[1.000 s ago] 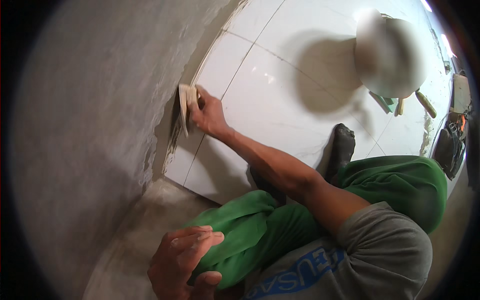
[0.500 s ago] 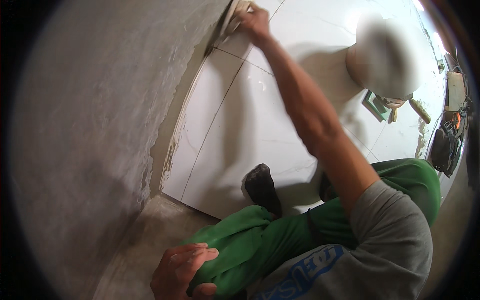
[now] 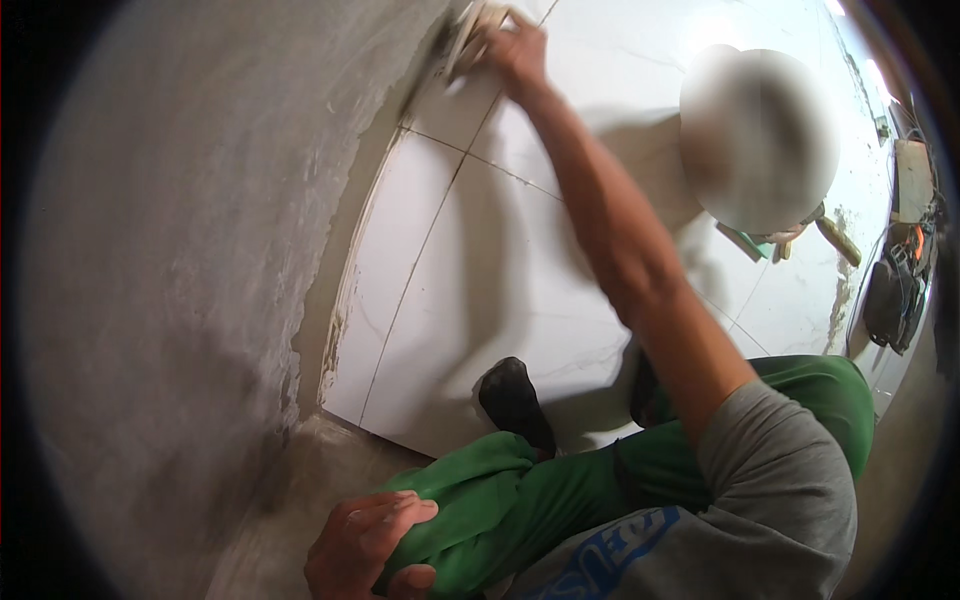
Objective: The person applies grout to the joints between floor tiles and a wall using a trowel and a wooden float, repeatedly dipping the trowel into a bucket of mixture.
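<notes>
My right hand [image 3: 515, 55] grips a pale flat hand float [image 3: 466, 45] at the far end of the tiled floor. The float's blade is tilted on edge along the joint between the grey wall and the white tiles [image 3: 430, 240]. My right arm stretches across the tiles to it. Down at the near left, my left hand [image 3: 365, 540] rests by my green-trousered knee. Its fingers are loosely bent, the thumb stands apart, and nothing shows in it.
A bare grey plastered wall [image 3: 200, 220] rises on the left. A pale rounded object [image 3: 655, 160] is partly covered by a blurred disc. Beyond it lie a green-edged tool [image 3: 742, 242] and a brush-like handle [image 3: 838, 240]. A dark bag or tool [image 3: 888, 305] sits at the far right.
The float in my right hand has slid farther along the wall joint, away from me. The view has shifted slightly. My left hand stays by the knee.
</notes>
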{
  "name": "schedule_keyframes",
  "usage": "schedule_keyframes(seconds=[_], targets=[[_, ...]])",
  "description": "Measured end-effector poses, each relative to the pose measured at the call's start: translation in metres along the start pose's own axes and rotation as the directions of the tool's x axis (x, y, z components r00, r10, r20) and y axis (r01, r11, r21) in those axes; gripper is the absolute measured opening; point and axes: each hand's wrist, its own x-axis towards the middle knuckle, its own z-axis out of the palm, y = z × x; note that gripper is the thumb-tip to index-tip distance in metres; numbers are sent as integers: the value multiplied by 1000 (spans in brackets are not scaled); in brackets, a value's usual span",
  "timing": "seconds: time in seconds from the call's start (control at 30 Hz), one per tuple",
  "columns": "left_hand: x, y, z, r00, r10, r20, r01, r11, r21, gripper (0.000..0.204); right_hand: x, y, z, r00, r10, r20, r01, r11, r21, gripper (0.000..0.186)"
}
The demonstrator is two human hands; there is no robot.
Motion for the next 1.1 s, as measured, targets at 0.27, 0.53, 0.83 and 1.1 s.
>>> schedule_keyframes(seconds=[0.27,0.53,0.83,1.1], targets=[[12,6,1,997,-81,15,80,996,38,47,-11,13,34,996,8,92,4,993,-122,31],[3,6,0,994,-102,28,101,994,43,47,-98,-23,34,986,110,122,-85,977,-196,50],[1,12,1,997,-74,5,73,993,88,45,-15,-8,6,934,11,358,-83,979,184,29],[-3,1,9,1000,22,-7,-22,999,44,43,-212,-52,44,817,351,457,-418,907,51,46]])
